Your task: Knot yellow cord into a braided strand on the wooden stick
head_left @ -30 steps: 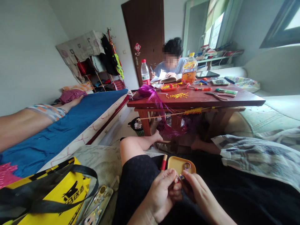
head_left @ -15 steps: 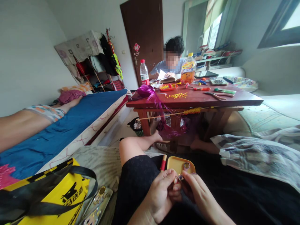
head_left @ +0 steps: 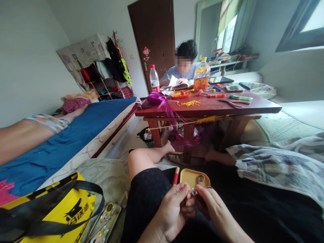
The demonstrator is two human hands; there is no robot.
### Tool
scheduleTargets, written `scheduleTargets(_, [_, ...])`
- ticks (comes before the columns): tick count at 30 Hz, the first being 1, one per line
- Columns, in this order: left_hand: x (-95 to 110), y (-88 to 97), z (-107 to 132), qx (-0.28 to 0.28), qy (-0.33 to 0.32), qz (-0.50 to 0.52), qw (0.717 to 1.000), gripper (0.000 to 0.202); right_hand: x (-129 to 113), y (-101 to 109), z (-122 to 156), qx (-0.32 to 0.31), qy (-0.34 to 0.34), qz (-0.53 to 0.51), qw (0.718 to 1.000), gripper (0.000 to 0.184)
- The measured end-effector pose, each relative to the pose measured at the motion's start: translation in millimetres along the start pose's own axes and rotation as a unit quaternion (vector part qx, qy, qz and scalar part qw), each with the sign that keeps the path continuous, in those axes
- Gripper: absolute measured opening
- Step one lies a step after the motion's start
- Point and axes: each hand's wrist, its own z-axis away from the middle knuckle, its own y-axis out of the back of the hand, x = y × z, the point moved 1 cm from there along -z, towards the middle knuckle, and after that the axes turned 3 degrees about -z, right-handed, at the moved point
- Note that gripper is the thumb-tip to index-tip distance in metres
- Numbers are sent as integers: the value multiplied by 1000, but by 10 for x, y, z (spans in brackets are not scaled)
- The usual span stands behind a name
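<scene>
In the head view my left hand [head_left: 174,209] and my right hand [head_left: 212,206] meet over my lap, fingertips pinched together. Something small, dark and shiny [head_left: 194,191] shows between them; its kind I cannot make out. Just beyond the fingers lies a shallow yellow tray [head_left: 187,176]. A pinkish piece with a round ring end [head_left: 200,179] rests over the tray, close to my right fingertips, its lower part hidden by the hand. Left of the tray is a red stick with a pale wooden end [head_left: 176,176].
A wooden table [head_left: 162,109] ahead holds purple strands [head_left: 158,98], yellow sticks [head_left: 191,103], pliers [head_left: 231,103] and two bottles. Another person [head_left: 186,64] sits behind it with a book. A yellow bag [head_left: 73,216] and a phone-like case [head_left: 105,222] lie to the left, near a bed [head_left: 101,118].
The whole view has shifted slightly, so things appear a little further left. My hands keep nearly the same pinched pose.
</scene>
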Motion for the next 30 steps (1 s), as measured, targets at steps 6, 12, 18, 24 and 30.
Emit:
scheduleTargets(6, [7,-5,-15,-6,0,-1,1000,35,0,-11,-9,-3,-5,-8,1000,57])
scheduleTargets(12, [0,-4,-12,-9,-1,-5,1000,35,-38,-17,15,-10,-11,-12,1000,58])
scheduleTargets(18, [8,-8,-10,-4,1,1,1000,35,-69,-18,18,9,-2,12,1000,61])
scheduleTargets(24, [7,1,-7,-6,-5,5,1000,34,-55,-24,2,0,-4,-4,1000,59])
scheduleTargets(30, [5,-1,-6,-12,-7,-1,1000,33,-16,-20,-11,-15,12,-10,1000,56])
